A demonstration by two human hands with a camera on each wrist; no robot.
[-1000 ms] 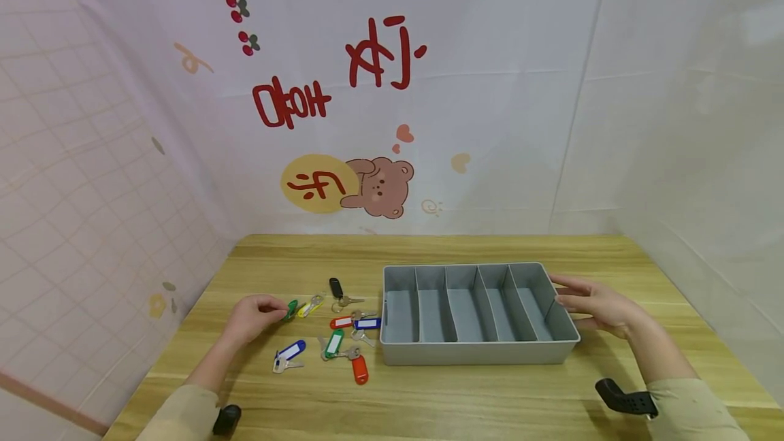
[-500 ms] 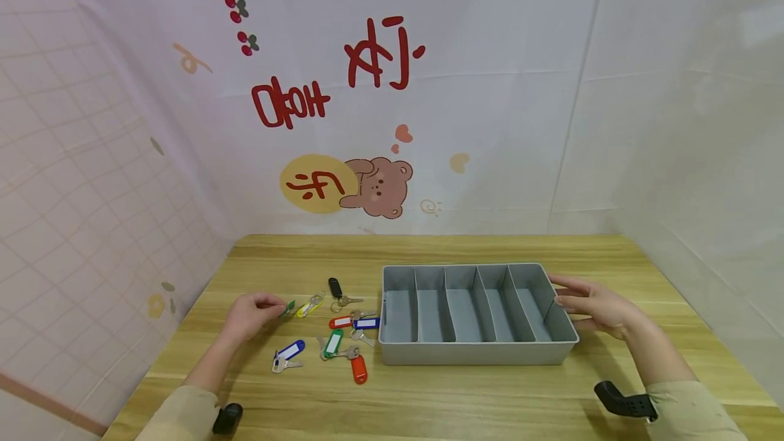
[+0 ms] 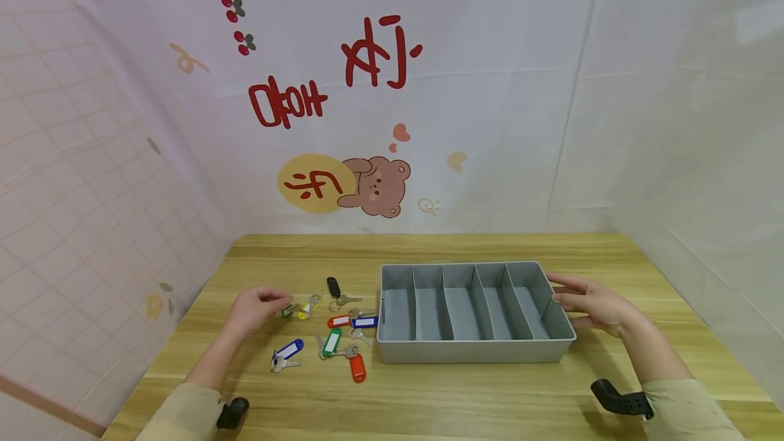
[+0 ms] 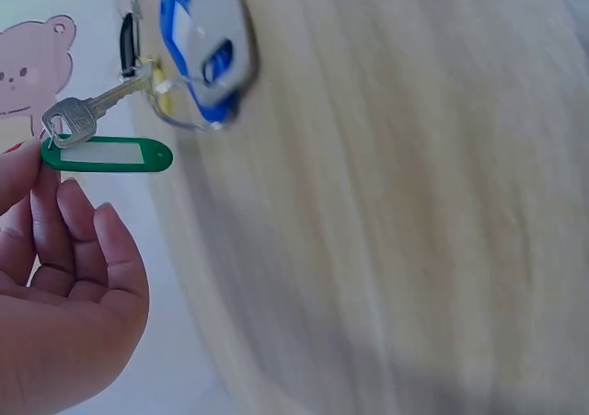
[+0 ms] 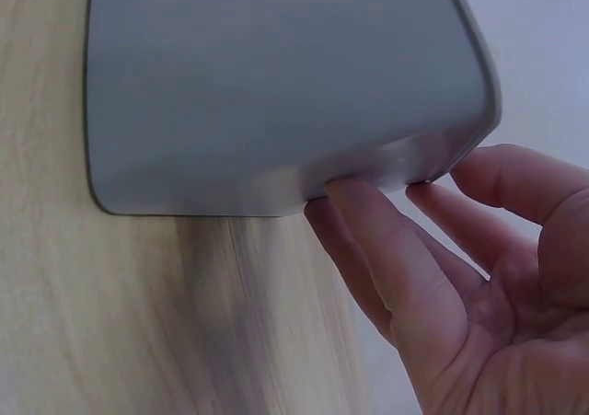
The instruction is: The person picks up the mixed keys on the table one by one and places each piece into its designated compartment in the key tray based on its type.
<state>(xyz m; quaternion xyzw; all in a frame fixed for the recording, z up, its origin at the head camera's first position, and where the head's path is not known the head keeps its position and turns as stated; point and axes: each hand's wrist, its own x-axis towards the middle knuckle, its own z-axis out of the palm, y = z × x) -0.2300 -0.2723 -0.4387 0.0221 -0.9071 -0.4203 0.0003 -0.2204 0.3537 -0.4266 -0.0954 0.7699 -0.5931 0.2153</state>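
Note:
My left hand (image 3: 254, 312) is at the left of the table, thumb and fingertips pinching one end of a green key tag (image 4: 110, 155). Its silver key (image 4: 78, 121) hangs from the same ring. My right hand (image 3: 597, 306) rests its fairly straight fingers against the right end of a grey divided tray (image 3: 471, 352). In the right wrist view, the fingertips touch the tray's end wall (image 5: 276, 84) near the rim. A yellow key tag (image 3: 304, 312) with a key lies just beyond the pinched one.
Between left hand and tray lie several tagged keys: a black tag (image 3: 333, 286), a blue tag (image 3: 288, 349), a green tag (image 3: 331, 342), a red tag (image 3: 358, 368). Another red tag (image 3: 339, 322) and blue tag (image 3: 365, 322) lie close to the tray's left side.
My left hand has risen slightly with the green key tag, which has turned so its key shows more. The right hand has stayed against the tray.

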